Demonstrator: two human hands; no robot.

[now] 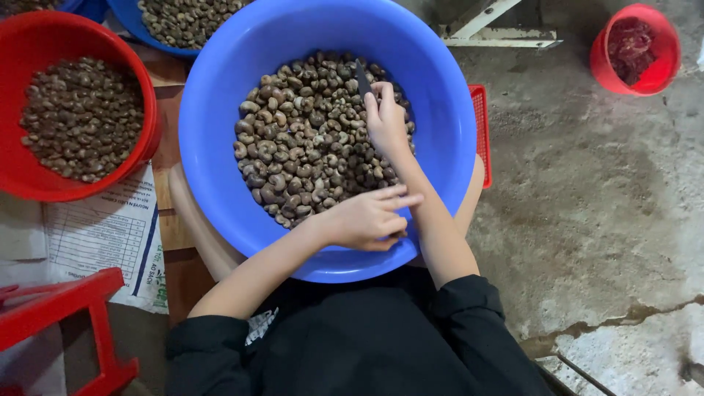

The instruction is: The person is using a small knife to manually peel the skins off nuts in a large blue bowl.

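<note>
A big blue basin (220, 110) sits in my lap, holding a heap of brown cashew nuts in their shells (308, 139). My right hand (385, 121) reaches over the far side of the heap and grips a small dark tool (361, 75) that sticks up from its fingers. My left hand (367, 218) lies palm down at the near edge of the nuts, against the basin's inner wall. Its fingers stretch rightwards over my right forearm. Whatever is under the palm is hidden.
A red bucket (150, 110) of the same nuts stands at the left, and another blue basin (132, 26) of nuts at the top left. A small red bucket (664, 70) with dark red scraps stands on the concrete floor at the top right. A red stool (66, 304) and a printed sack (110, 235) lie at the lower left.
</note>
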